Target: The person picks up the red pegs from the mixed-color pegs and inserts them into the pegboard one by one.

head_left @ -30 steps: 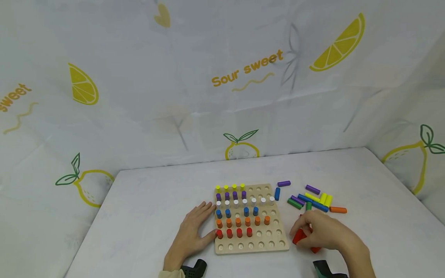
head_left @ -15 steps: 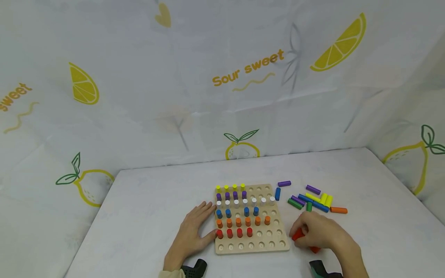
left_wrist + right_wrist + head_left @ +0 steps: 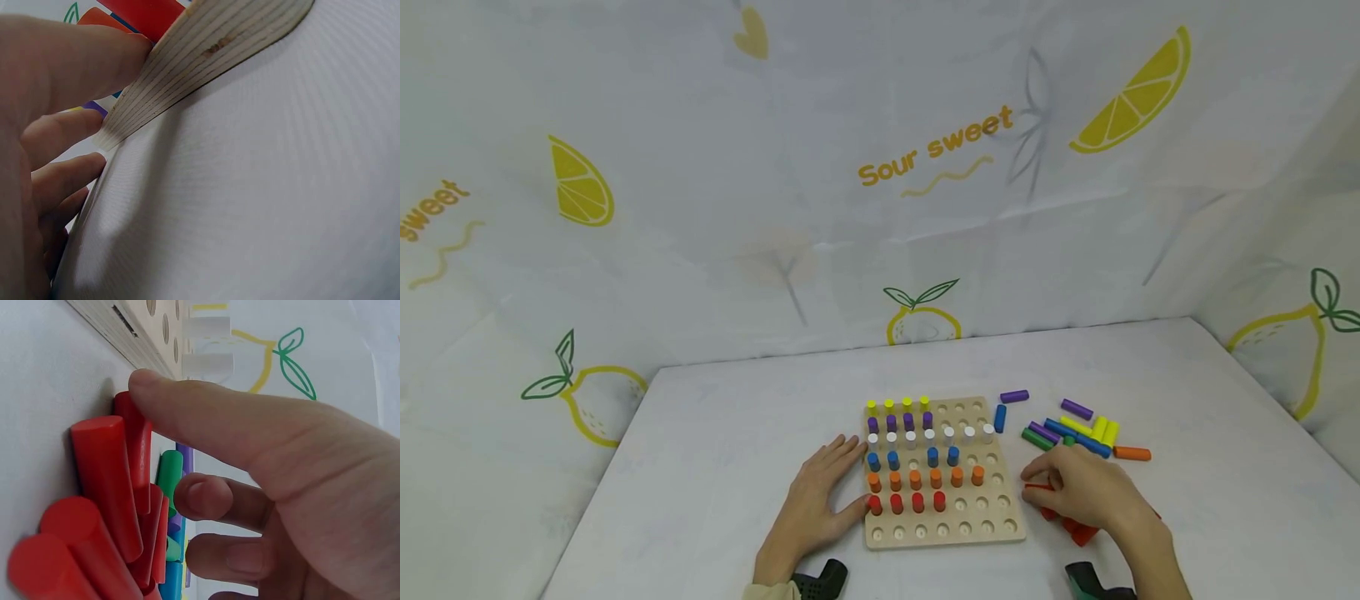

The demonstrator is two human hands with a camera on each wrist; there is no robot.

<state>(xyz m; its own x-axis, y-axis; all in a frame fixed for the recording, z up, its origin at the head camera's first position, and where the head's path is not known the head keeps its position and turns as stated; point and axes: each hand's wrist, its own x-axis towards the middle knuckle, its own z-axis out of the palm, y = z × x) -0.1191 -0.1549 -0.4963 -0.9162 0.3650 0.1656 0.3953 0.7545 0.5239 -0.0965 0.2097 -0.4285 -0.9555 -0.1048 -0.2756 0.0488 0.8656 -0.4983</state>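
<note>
A wooden pegboard (image 3: 955, 533) carries rows of yellow, purple, white, blue, orange and red pegs. My left hand (image 3: 815, 496) lies against its left side, fingers extended, the thumb tip at the edge beside the first red peg (image 3: 876, 505). In the left wrist view, thumb and fingertips meet the board's edge (image 3: 219, 47). Just right of the board, my right hand (image 3: 1086, 492) is over a pile of loose red pegs (image 3: 1078, 532). In the right wrist view, its thumb overlaps the end of one red peg (image 3: 134, 456), while the bent fingers stand apart from it.
Beyond the right hand lie loose pegs: green (image 3: 1037, 439), blue (image 3: 1092, 446), yellow (image 3: 1110, 433), orange (image 3: 1132, 453) and purple (image 3: 1077, 409). Another purple peg (image 3: 1014, 396) and a blue one (image 3: 1000, 418) lie by the board's far right corner. A printed cloth backdrop (image 3: 820, 208) rises behind the table.
My right hand has shifted slightly up and left in the head view, its thumb and fingers spreading away from the red peg they were around. My left hand stays at the board.
</note>
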